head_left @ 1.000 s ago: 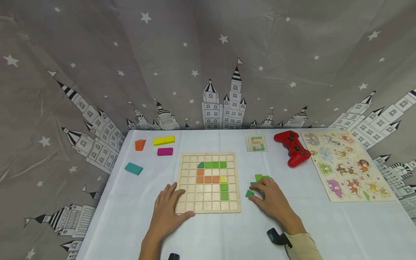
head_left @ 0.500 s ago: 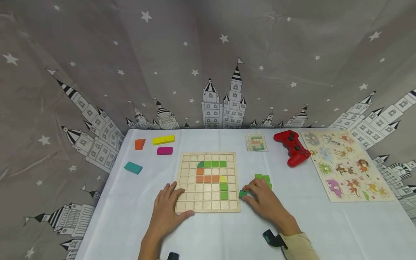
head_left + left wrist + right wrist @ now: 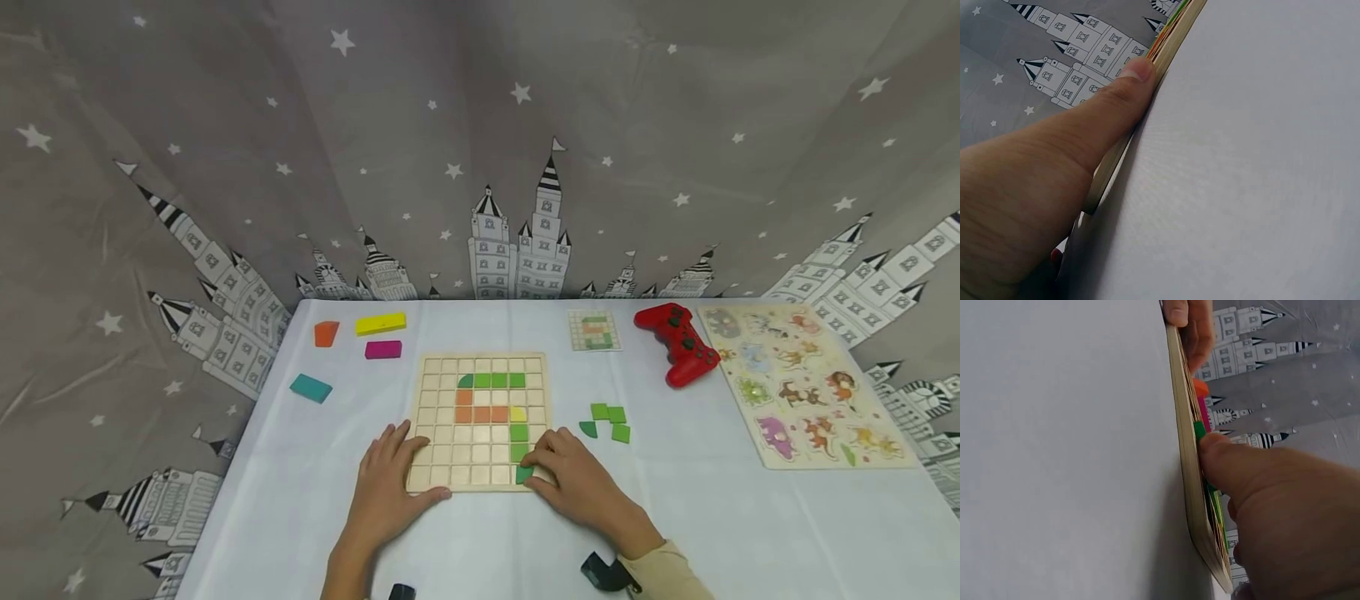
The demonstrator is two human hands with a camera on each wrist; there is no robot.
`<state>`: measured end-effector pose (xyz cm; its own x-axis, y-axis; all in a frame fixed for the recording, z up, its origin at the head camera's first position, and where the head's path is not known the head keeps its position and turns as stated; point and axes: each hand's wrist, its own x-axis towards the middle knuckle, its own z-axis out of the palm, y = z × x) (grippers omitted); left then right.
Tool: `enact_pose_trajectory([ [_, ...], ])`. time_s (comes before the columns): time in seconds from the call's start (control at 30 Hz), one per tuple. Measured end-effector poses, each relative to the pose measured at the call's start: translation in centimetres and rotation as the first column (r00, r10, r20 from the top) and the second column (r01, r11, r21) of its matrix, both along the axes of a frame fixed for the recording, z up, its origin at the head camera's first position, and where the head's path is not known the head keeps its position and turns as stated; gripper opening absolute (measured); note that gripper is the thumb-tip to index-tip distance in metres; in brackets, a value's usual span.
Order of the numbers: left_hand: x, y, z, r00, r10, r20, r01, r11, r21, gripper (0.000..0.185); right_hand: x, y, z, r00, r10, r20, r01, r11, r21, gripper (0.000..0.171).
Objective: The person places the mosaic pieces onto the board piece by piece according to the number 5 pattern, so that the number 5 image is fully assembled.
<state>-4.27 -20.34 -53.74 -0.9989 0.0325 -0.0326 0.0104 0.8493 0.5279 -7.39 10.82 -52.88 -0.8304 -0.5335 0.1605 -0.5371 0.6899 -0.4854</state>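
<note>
A square wooden grid board (image 3: 461,454) lies on the white table, with green, orange and yellow tiles in some of its cells. My left hand (image 3: 386,483) rests at its lower left corner, fingers spread along the left side. In the left wrist view the thumb (image 3: 1135,78) touches the board's near edge. At the lower right corner my right hand (image 3: 577,483) pinches a dark green tile (image 3: 523,474) over a bottom-row cell. Fingers partly cover that tile, and its full outline is hidden. The right wrist view shows the thumb against the green tile (image 3: 1199,430) at the board's rim.
Several loose green tiles (image 3: 617,414) lie right of the board. Behind them are a small pattern card (image 3: 595,331) and a red game controller (image 3: 677,344). An animal puzzle board (image 3: 802,387) lies far right. Orange, yellow (image 3: 381,324), magenta and teal (image 3: 311,388) blocks sit back left.
My right hand has drawn the dark green tile from the loose pile leftward onto the board's lower right corner. The left hand stays at the board's lower left corner.
</note>
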Motion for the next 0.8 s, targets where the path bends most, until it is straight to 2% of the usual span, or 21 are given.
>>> enact_pose_trajectory([
  [0.5,0.05,-0.04,-0.03,1.0,-0.002,-0.008,0.002,1.0,-0.002,0.088,0.4,-1.06,0.03,0.997,-0.037,-0.062,0.033,0.997,-0.069,0.009],
  [0.6,-0.05,-0.02,-0.08,1.0,-0.001,-0.005,0.001,1.0,-0.006,0.088,0.32,-0.99,-0.03,0.998,-0.041,-0.048,0.038,0.997,-0.071,0.009],
  [0.8,-0.16,0.03,-0.14,1.0,0.004,0.003,-0.004,1.0,-0.022,0.089,-0.02,-0.29,0.49,0.997,-0.061,0.042,0.064,0.995,-0.077,0.013],
])
